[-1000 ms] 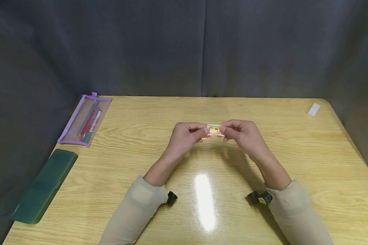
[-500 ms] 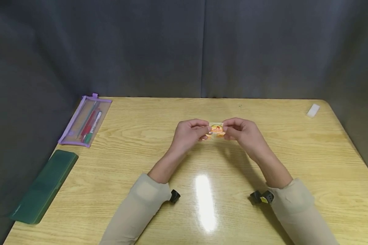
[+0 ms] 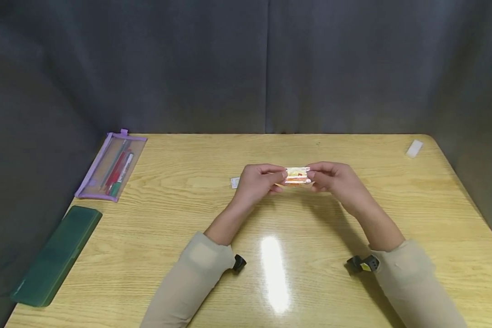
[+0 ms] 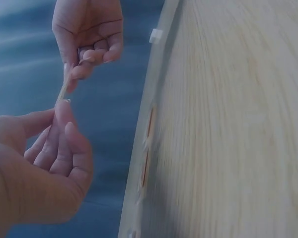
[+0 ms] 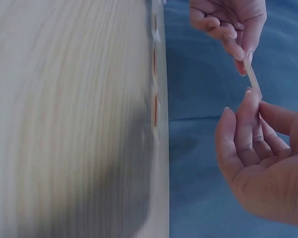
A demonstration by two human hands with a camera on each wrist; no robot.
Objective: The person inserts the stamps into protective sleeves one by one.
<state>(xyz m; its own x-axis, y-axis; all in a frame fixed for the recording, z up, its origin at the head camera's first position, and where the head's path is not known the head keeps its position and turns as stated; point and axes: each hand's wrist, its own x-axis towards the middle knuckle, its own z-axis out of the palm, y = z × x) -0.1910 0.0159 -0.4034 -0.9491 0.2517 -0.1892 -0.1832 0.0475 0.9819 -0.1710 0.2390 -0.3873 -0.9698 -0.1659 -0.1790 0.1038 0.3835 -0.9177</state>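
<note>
In the head view, a small shiny packet (image 3: 297,175) printed in yellow and orange is stretched between both hands above the wooden table. My left hand (image 3: 255,183) pinches its left end between thumb and fingers, and my right hand (image 3: 339,183) pinches the right end the same way. Both wrist views show the packet (image 4: 62,92) thin and edge-on between the fingertips. Just left of the left hand, a small pale flat piece (image 3: 235,182) shows on the table, partly covered by that hand. Flat pieces with orange edges (image 5: 156,110) lie along the table beyond the hands in the wrist views.
At the left edge lie a purple-trimmed mesh pouch (image 3: 111,167) with pens inside and a dark green case (image 3: 58,255). A white eraser-like block (image 3: 414,148) sits at the back right. A dark curtain (image 3: 188,68) hangs behind the table.
Both hands have shifted slightly right with the packet, which has tilted and catches more glare. The pale piece beside the left hand has come into view. The pinch of both hands stays the same.
</note>
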